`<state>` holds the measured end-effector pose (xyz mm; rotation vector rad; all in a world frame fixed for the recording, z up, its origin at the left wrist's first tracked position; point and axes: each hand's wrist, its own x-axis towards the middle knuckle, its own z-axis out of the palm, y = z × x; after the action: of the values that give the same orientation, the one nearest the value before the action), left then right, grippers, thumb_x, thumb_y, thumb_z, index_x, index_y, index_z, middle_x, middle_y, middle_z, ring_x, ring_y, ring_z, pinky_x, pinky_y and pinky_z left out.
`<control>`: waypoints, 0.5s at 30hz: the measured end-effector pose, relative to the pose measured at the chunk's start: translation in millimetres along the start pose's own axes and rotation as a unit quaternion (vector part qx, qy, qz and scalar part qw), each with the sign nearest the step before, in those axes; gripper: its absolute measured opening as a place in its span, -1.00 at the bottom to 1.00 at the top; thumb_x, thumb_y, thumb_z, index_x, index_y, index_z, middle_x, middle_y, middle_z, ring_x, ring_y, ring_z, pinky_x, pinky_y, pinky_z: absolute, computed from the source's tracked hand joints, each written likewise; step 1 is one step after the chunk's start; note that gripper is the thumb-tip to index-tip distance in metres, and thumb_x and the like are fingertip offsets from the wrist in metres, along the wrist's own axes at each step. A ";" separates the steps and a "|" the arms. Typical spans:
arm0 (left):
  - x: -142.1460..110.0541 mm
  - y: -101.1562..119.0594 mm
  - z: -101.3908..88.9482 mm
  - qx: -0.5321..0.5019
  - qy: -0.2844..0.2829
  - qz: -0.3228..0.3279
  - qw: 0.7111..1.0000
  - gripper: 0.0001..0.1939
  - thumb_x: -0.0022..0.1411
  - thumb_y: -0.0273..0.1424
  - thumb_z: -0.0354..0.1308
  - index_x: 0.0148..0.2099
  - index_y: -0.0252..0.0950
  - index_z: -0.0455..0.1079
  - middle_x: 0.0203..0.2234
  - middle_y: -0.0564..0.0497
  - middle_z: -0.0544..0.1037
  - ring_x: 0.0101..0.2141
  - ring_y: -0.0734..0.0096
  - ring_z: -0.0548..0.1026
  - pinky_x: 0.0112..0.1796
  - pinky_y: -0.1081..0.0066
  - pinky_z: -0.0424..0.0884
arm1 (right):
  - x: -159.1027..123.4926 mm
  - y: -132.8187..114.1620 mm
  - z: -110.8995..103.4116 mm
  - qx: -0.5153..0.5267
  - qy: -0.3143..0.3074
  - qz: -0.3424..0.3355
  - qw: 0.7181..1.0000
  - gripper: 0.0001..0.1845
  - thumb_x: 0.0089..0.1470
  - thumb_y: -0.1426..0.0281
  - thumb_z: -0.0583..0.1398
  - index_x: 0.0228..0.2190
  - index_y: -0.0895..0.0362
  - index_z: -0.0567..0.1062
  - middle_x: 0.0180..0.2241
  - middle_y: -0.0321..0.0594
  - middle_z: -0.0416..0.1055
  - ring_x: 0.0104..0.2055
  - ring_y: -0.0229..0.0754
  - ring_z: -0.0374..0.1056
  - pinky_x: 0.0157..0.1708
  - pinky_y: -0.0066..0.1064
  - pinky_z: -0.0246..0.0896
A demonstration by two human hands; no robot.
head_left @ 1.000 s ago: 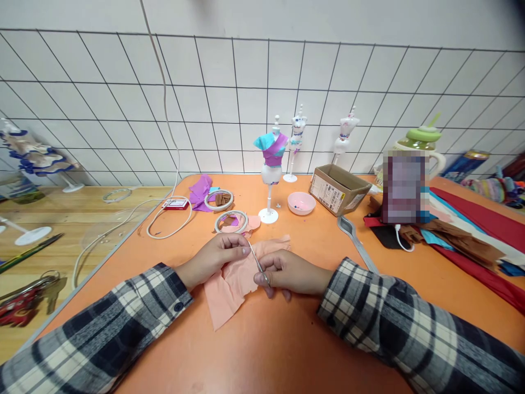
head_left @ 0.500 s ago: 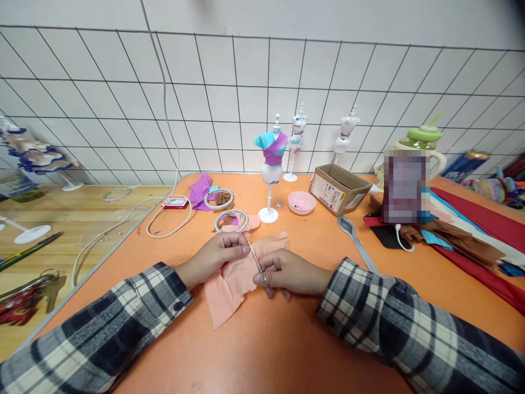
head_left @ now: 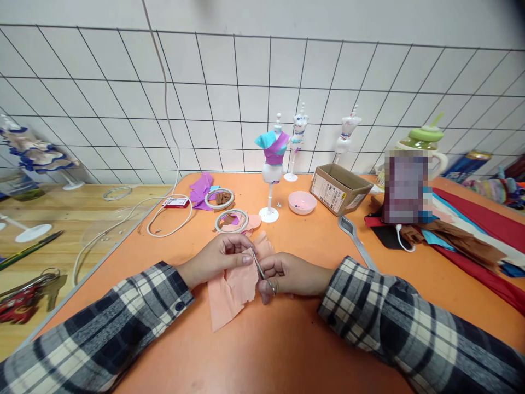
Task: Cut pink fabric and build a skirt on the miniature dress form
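Note:
Between thumb and fingers, my left hand point(head_left: 225, 256) pinches a crumpled sheet of peach crepe paper point(head_left: 233, 293). The sheet hangs below that hand over the table, and part of it shows behind the blades. My right hand point(head_left: 283, 274) grips small metal scissors point(head_left: 258, 266), with a thumb in one handle loop. Their blades point up and left at the paper beside my left fingertips. Beyond my hands stands a small white dress form point(head_left: 271, 175), wrapped in turquoise and purple paper. Two tape rolls point(head_left: 232, 221) lie left of it, with paper scraps around them.
A pink bowl point(head_left: 302, 202) and a cardboard box point(head_left: 339, 189) stand right of the dress form. A propped phone point(head_left: 406, 189) is farther right, near coloured paper strips point(head_left: 463, 241). A white cable point(head_left: 169, 234) loops at left. Keys point(head_left: 30, 293) lie on the wooden table.
The far part of the peach paper has shifted left and folded behind my left hand. My right hand has tilted slightly with the scissors, lowering their handle. The left hand has barely moved.

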<state>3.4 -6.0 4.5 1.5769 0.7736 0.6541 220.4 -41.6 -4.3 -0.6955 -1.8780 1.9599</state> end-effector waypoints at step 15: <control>4.4 3.0 -0.9 0.038 -0.051 -0.035 0.997 -0.76 -0.05 -0.28 0.39 -0.51 -0.35 0.49 -0.61 0.09 0.52 -0.55 0.55 0.39 -0.44 0.55 0.32 | -1.0 0.3 -1.2 -0.002 -0.013 -0.023 1.000 -0.42 0.00 -0.11 0.22 -0.42 0.21 0.40 -0.49 -0.29 0.38 -0.47 -0.37 0.24 -0.55 -0.57 0.01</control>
<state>5.7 -2.3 7.5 1.6318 0.7811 0.4948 222.0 -41.2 -4.5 -0.6262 -1.8972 1.9461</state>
